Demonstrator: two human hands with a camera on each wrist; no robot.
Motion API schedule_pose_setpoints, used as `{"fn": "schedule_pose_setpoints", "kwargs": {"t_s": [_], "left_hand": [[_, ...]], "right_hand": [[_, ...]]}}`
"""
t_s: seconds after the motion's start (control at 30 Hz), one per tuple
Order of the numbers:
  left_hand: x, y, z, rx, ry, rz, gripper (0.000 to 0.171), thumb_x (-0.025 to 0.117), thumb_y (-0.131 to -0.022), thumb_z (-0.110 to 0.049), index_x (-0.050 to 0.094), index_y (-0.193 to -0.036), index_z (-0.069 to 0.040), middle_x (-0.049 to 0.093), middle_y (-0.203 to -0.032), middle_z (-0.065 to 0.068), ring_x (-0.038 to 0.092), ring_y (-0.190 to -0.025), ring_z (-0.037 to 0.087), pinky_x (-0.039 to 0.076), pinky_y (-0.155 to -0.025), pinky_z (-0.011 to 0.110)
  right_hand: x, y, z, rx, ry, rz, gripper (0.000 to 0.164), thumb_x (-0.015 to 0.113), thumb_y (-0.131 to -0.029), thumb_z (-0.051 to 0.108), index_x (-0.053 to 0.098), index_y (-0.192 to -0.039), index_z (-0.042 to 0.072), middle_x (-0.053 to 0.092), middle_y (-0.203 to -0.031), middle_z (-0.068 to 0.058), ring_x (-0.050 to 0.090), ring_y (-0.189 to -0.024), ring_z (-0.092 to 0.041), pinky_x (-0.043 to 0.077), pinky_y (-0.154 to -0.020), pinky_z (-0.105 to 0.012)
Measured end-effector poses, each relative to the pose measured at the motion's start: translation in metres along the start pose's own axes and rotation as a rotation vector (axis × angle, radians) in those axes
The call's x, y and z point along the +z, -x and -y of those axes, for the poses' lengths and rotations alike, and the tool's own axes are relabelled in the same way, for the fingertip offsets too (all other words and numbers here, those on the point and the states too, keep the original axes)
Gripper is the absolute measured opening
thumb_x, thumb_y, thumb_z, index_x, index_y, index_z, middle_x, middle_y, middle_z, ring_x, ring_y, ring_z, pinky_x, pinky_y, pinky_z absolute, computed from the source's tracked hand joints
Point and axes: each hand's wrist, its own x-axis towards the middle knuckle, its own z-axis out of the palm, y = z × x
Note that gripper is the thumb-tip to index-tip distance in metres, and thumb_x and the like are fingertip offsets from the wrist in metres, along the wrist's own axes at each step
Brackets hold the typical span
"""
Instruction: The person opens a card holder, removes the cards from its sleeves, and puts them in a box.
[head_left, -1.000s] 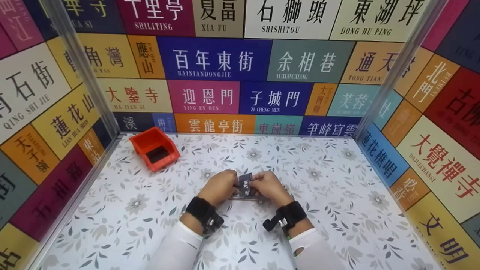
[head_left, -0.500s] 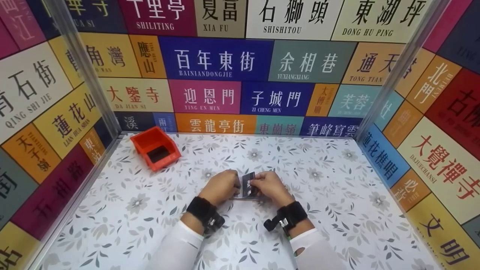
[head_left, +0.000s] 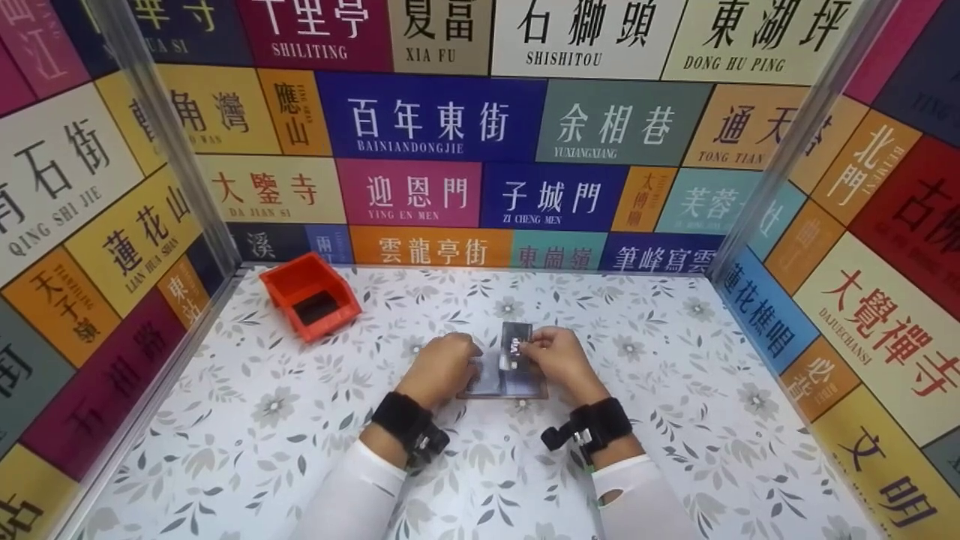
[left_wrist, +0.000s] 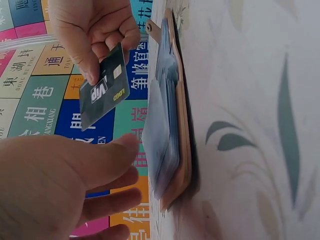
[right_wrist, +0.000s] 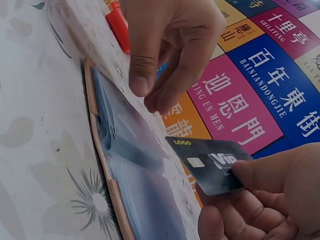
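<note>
While right hand [head_left: 564,360] pinches it, black card [right_wrist: 207,170]: probably light, stiff, slick; grip by edges.
Card place: above card holder [head_left: 487,382], toward 1 o'clock.
Left hand [head_left: 441,367]: fingers loose, holding nothing, holder's 9 o'clock.

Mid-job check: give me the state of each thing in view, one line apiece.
Black VIP card: pinched in the right hand, raised clear of the card holder.
Card holder: open, clear sleeves exposed.
Left hand: holding nothing, at the card holder's left side.
Orange-red bin: upright, with a dark item inside, too unclear to identify.
Wrist straps: worn, one on each wrist.
</note>
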Motion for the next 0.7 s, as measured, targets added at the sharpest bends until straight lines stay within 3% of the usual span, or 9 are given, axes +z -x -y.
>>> {"fn": "schedule_pose_setpoints", "kwargs": {"t_s": [0.1, 0.27, 0.4, 0.5, 0.7], "left_hand": [[-0.001, -0.003, -0.001, -0.034, 0.039, -0.090, 0.018, 0.081, -0.102, -0.013, 0.087, -0.118, -0.009, 0.081, -0.109, 0.009, 0.079, -0.104, 0.034, 0.066, -0.095, 0.050], [-0.004, -0.008, -0.002, -0.072, 0.225, -0.193, 0.024, 0.072, -0.111, -0.020, 0.084, -0.126, -0.006, 0.082, -0.119, 0.011, 0.079, -0.116, 0.033, 0.063, -0.106, 0.050], [-0.007, -0.009, -0.004, -0.081, 0.434, -0.199, 0.029, 0.070, -0.113, -0.026, 0.083, -0.130, -0.006, 0.082, -0.123, 0.010, 0.078, -0.116, 0.028, 0.065, -0.102, 0.047], [-0.009, -0.009, -0.006, -0.085, 0.554, -0.192, 0.025, 0.075, -0.110, -0.025, 0.084, -0.125, -0.007, 0.084, -0.117, 0.008, 0.078, -0.108, 0.023, 0.066, -0.094, 0.043], [-0.010, -0.010, -0.008, -0.086, 0.636, -0.206, 0.013, 0.081, -0.105, -0.014, 0.086, -0.116, -0.007, 0.085, -0.106, 0.006, 0.078, -0.097, 0.020, 0.067, -0.089, 0.040]], "right_hand": [[0.002, -0.001, 0.000, -0.033, -0.084, 0.035, 0.007, 0.082, -0.098, 0.000, 0.076, -0.101, -0.001, 0.080, -0.090, -0.005, 0.075, -0.082, -0.014, 0.067, -0.076, -0.030], [0.007, 0.001, 0.002, -0.132, -0.069, 0.059, 0.005, 0.083, -0.099, 0.002, 0.079, -0.098, 0.000, 0.081, -0.085, -0.003, 0.076, -0.076, -0.014, 0.066, -0.073, -0.029], [0.010, 0.001, 0.004, -0.200, -0.074, 0.079, 0.006, 0.084, -0.099, 0.002, 0.079, -0.099, -0.003, 0.084, -0.087, -0.005, 0.077, -0.073, -0.013, 0.067, -0.074, -0.028], [0.011, 0.001, 0.004, -0.228, -0.102, 0.095, 0.010, 0.084, -0.099, 0.001, 0.079, -0.102, -0.006, 0.085, -0.090, -0.007, 0.078, -0.073, -0.014, 0.068, -0.075, -0.028], [0.011, 0.003, 0.004, -0.248, -0.125, 0.118, 0.014, 0.083, -0.100, 0.002, 0.079, -0.108, -0.009, 0.087, -0.098, -0.014, 0.081, -0.080, -0.014, 0.069, -0.079, -0.028]]}}
